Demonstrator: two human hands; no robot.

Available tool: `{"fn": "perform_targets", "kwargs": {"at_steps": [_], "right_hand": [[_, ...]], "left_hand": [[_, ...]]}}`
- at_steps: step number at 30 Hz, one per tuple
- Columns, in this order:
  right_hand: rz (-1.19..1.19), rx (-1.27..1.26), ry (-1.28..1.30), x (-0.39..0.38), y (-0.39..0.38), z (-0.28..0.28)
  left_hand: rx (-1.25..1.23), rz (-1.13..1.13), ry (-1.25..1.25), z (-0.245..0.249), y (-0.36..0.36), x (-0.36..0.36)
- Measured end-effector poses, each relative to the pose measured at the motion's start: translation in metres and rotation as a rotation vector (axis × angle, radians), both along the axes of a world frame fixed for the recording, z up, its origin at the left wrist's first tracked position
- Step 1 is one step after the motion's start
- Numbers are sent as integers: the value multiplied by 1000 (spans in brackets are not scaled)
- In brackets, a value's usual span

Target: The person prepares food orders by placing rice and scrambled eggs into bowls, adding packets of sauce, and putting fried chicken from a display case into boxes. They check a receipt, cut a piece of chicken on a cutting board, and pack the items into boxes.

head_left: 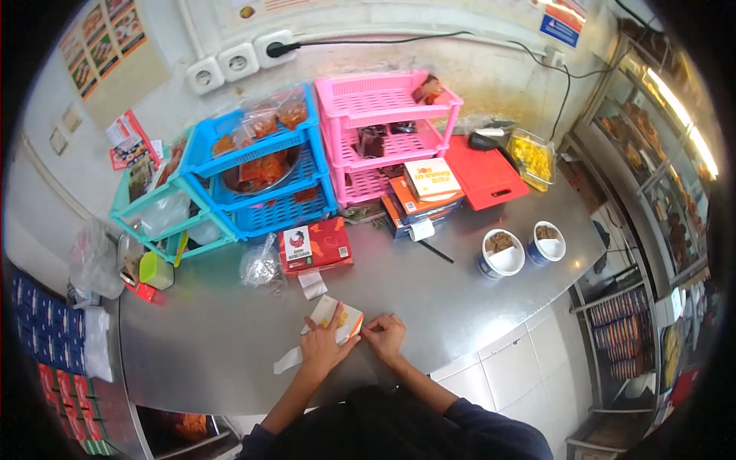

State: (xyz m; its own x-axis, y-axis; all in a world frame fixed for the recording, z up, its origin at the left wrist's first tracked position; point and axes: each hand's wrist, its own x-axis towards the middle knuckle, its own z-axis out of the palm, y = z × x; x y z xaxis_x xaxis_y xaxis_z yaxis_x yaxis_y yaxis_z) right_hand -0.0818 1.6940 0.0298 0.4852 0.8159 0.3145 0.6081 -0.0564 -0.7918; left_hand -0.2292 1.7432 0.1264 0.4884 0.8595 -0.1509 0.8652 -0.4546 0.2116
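Box (352, 318) is on the near side of the bench (215, 330), right in front of me. My left hand (322, 351) lies over it with the fingers spread, steadying it from above; they aren't clenched. My right hand (387, 337) has its fingers curled in at the orange edge, and I can't tell whether they pinch it or only touch it.

I take this as handling that edge while the box is braced. Any further work there calls for a small, careful fingertip pinch and light pressure from the left, since thin card could crease or slide on smooth metal.

A paper slip (287, 359) lies beside my left hand. Just beyond the box are a receipt (312, 284) and the red box (314, 245), with a clear bag (261, 262) beside it. Farther out, two tubs (502, 255) sit to the right.
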Motion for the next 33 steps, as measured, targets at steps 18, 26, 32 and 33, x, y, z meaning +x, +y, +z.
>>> {"fn": "perform_targets", "kwargs": {"at_steps": [18, 26, 32, 33], "right_hand": [[310, -362, 429, -17, -14, 11], [371, -165, 462, 48, 16, 7], [597, -32, 446, 42, 32, -13], [599, -161, 583, 44, 31, -9]], "left_hand": [[27, 167, -8, -11, -7, 15], [134, 294, 8, -16, -28, 24], [104, 321, -60, -24, -30, 23], [128, 307, -28, -29, -31, 22]]}}
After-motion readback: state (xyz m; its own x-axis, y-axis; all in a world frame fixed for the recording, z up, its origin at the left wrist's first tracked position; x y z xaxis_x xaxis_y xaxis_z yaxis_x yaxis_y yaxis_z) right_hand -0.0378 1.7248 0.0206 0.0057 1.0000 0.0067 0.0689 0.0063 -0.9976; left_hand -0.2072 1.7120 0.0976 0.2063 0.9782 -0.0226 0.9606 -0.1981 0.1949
